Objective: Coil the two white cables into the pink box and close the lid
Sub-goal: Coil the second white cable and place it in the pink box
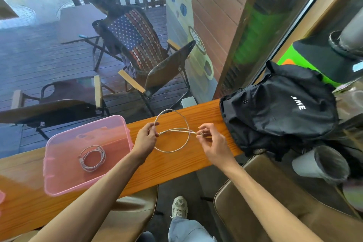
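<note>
Both grips pinch the looped cable [172, 133], left hand [146, 138] and right hand [211, 143]; coiled cable [92, 158] lies in pink box [59, 186].

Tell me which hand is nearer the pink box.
Left. The left hand grips the cable loop just beside the pink box; the right hand pinches the cable's end farther off, toward the black backpack.

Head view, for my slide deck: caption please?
Both hands loop the second white cable; first cable lies coiled in pink box.
</note>
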